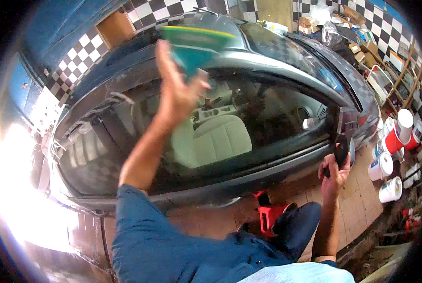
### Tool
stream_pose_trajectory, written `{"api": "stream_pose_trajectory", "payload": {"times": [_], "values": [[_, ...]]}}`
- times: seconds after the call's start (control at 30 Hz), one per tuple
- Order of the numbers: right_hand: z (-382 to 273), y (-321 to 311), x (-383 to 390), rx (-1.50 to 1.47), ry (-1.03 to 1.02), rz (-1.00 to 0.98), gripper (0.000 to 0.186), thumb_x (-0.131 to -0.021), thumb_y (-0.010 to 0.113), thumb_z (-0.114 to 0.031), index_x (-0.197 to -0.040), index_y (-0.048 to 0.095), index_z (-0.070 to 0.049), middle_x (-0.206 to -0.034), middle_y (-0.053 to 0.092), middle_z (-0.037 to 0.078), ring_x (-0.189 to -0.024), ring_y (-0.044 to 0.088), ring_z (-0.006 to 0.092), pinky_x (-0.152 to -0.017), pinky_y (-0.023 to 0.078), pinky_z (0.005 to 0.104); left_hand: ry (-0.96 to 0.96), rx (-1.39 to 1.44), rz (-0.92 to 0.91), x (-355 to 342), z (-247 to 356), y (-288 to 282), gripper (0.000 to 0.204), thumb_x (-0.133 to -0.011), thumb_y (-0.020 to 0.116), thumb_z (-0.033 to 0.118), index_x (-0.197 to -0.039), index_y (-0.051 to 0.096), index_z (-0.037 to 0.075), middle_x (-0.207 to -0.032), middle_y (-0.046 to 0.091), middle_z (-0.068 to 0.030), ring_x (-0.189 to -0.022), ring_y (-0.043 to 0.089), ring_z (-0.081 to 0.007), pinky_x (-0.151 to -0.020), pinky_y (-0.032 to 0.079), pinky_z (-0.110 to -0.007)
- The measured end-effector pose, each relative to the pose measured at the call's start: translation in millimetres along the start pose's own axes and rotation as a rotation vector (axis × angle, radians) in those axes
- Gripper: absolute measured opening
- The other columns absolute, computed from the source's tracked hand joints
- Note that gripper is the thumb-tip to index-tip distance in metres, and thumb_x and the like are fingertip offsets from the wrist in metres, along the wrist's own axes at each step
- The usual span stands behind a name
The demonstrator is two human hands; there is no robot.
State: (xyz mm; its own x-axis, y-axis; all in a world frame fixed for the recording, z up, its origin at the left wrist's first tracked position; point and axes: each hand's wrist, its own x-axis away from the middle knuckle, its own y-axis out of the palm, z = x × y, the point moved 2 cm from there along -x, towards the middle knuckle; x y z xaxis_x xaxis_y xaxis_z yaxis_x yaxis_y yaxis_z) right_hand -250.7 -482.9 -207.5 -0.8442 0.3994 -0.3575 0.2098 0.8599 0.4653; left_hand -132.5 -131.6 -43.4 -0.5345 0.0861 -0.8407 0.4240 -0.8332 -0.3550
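My left hand (pixel 175 94) is raised toward the car roof with its fingers closed around a green squeegee (pixel 196 45). The squeegee has a yellow edge and is smeared by motion. It appears over the top of the side window (pixel 277 113); whether it touches the car, I cannot tell. Low on the right, my right hand (pixel 336 170) grips a dark object (pixel 341 148) beside the front end of the window. Its kind is unclear. Through the glass, a light-coloured seat (pixel 220 141) shows.
The dark grey car (pixel 211 191) stretches across the view in front of me. A red stool (pixel 270 218) stands by my legs. White buckets (pixel 380 166) and a red one (pixel 394 140) are at the right. Bags and boxes pile up (pixel 338 28) by the checkered wall at the far right.
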Motion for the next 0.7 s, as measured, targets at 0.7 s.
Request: {"api": "stream_pose_trajectory", "payload": {"times": [0.7], "values": [[54,-23,-313,0.509,0.342,-0.506,0.033,-0.084,0.057,-0.008,-0.113,0.043,-0.002,-0.082,0.052,0.004,-0.068,0.047,0.0078,-0.06,0.041,0.0224,-0.765,-0.206,0.411,-97,-151,-32,0.026,-0.092,0.047,0.027,-0.103,0.046,0.004,-0.069,0.058,-0.0068,-0.059,0.055,-0.0116,-0.054,0.044,-0.024]]}}
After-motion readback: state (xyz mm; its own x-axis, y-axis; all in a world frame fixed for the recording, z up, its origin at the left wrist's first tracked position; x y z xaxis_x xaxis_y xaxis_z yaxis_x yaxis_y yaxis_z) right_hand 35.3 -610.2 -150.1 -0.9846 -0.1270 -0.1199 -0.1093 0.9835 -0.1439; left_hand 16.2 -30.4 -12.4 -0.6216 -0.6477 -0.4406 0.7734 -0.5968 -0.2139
